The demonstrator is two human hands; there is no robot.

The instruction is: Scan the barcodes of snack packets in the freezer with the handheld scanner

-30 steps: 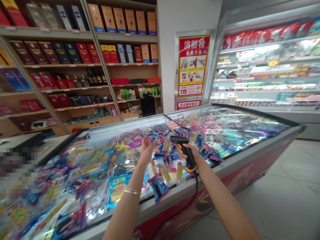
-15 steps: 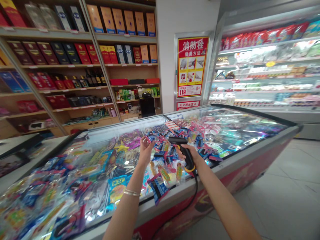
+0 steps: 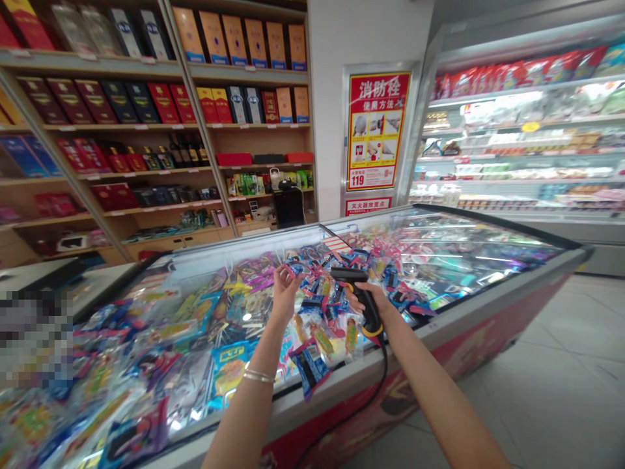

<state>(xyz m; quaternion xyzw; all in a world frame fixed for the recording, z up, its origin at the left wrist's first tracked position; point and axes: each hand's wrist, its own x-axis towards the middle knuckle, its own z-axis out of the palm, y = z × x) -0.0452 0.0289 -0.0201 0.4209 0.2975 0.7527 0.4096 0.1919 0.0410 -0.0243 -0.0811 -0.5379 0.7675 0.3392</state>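
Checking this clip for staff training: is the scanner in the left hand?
No, the scanner is gripped in the right hand.

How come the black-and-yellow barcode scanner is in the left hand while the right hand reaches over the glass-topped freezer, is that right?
No: the head view shows the black-and-yellow barcode scanner in the right hand; the left hand reaches over the glass-topped freezer.

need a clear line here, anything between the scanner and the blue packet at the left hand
Nothing visible: the gap between the barcode scanner in the right hand and the blue packet at the left hand shows only other packets lying below.
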